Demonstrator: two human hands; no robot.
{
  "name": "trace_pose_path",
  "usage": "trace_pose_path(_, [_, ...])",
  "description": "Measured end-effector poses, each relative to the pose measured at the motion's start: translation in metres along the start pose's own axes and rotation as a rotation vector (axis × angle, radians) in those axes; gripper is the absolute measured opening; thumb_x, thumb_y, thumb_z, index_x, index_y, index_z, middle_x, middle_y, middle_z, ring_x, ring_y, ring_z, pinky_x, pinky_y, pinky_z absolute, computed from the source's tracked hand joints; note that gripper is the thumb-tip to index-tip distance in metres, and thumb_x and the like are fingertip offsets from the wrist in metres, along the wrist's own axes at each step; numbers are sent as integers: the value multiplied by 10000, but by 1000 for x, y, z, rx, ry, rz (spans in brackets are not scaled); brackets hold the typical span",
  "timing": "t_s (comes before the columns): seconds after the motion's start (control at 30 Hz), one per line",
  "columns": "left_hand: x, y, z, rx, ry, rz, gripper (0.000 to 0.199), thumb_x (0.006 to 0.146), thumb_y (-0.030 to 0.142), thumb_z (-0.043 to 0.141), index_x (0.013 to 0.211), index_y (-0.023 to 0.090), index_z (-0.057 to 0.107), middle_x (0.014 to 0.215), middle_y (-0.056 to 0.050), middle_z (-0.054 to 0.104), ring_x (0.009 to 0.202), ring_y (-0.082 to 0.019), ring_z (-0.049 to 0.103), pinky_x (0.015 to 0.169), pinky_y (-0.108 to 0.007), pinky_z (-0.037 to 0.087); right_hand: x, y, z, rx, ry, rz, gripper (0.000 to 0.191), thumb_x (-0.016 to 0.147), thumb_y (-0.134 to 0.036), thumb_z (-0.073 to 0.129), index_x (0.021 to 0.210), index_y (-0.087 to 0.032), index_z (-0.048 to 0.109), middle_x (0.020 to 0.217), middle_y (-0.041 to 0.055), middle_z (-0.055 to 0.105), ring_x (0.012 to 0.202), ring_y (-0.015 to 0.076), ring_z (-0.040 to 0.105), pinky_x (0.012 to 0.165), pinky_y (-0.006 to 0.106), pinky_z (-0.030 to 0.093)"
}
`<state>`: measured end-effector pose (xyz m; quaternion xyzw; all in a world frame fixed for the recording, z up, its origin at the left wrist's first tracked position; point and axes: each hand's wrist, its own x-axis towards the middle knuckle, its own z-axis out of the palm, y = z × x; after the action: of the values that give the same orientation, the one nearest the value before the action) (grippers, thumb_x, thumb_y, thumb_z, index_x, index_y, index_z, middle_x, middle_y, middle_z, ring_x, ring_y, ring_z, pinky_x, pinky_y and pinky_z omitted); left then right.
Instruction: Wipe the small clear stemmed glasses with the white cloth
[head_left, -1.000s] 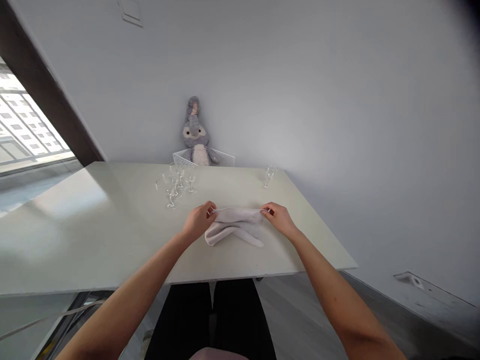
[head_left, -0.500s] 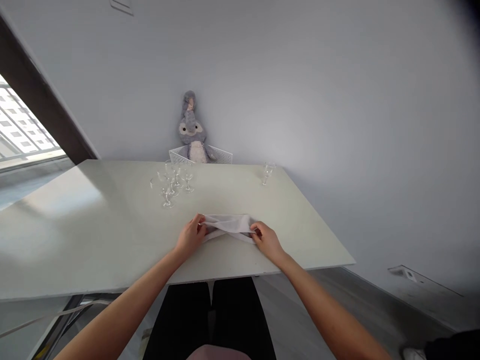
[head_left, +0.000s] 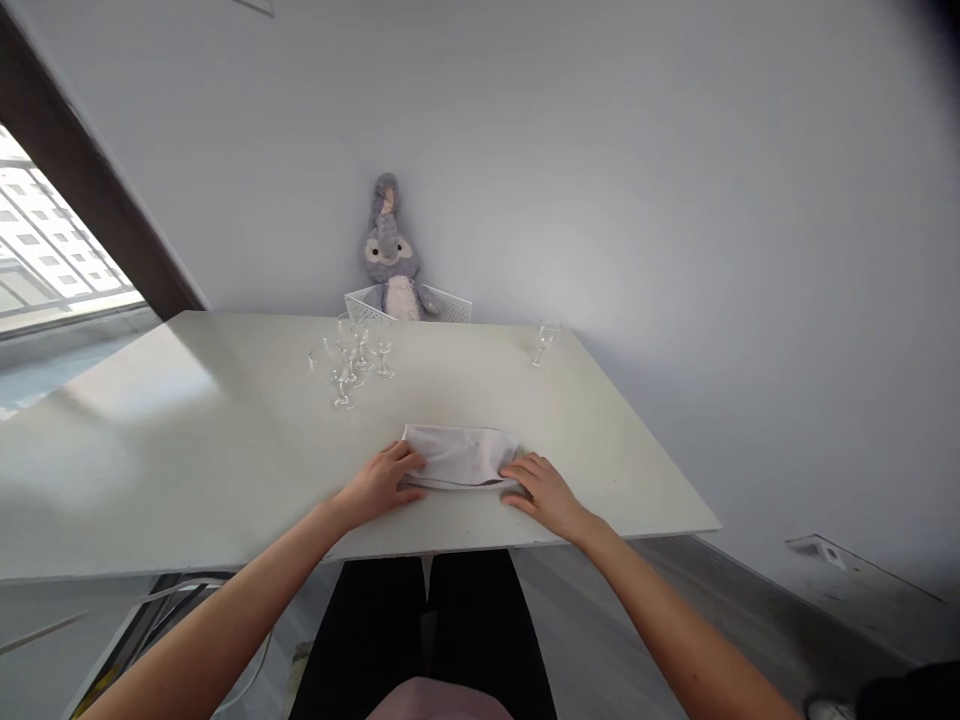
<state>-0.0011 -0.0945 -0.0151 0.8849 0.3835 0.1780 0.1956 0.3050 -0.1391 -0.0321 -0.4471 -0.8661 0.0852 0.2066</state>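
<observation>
A white cloth, folded into a long flat strip, lies near the front edge of the pale table. My left hand rests at the cloth's left end, fingers on top and thumb apart on the tabletop side. At the right end, my right hand lays its fingers on the cloth, thumb spread toward me. Both hands are open, touching the cloth without pinching it. A small crease shows by the right fingers.
Several clear stemmed glasses cluster at the back left of the table. Another glass stands at the back right. Behind the table, a grey plush rabbit sits in a white basket against the wall.
The cloth's near part has been folded over and now lies flat. Both hands have let go of its raised edge and spread onto its ends.
</observation>
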Motion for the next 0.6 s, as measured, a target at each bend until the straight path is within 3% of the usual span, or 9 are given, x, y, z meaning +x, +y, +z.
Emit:
trace_pose_path(0.13, [0,-3,0,94,-3,49,156,802,240,413,830,200,562,848,-46,539,806,-173,492,707,-293,397,3,4,2,-15,30,13,171,826,-181,414,866,-197,579,852,72,570,846,205,494,739,353,390])
trace_pose_path(0.27, [1,1,-10,171,82,40,138,754,176,439,790,198,571,829,-50,575,818,-188,490,732,-322,374,11,-7,-24,293,69,155,116,805,-224,429,818,-196,542,995,75,552,935,205,490,770,343,392])
trace_pose_path(0.33, [2,8,-24,42,171,-36,129,749,210,458,808,198,573,821,-44,591,834,-192,500,735,-320,376,15,-16,-47,542,79,255,115,810,-272,429,819,-197,515,1047,68,543,942,194,507,752,316,404])
trace_pose_path(0.43, [7,18,-46,-355,217,-212,190,783,330,444,840,188,556,701,-9,571,667,-143,511,601,-257,387,19,-25,-75,830,72,368,154,801,-335,450,798,-186,491,808,27,581,699,148,549,611,255,409])
trace_pose_path(0.53, [17,21,-55,-670,85,-361,266,759,420,472,775,168,556,583,18,513,521,-104,464,492,-223,352,22,-21,-80,921,-19,452,189,772,-361,483,759,-172,489,637,-12,544,546,118,511,520,225,376])
trace_pose_path(0.6, [24,14,-50,-759,93,-454,274,721,426,522,814,173,570,585,18,521,520,-103,473,493,-223,362,21,-13,-73,863,-120,502,231,774,-388,467,764,-160,508,646,4,562,548,124,522,516,228,378])
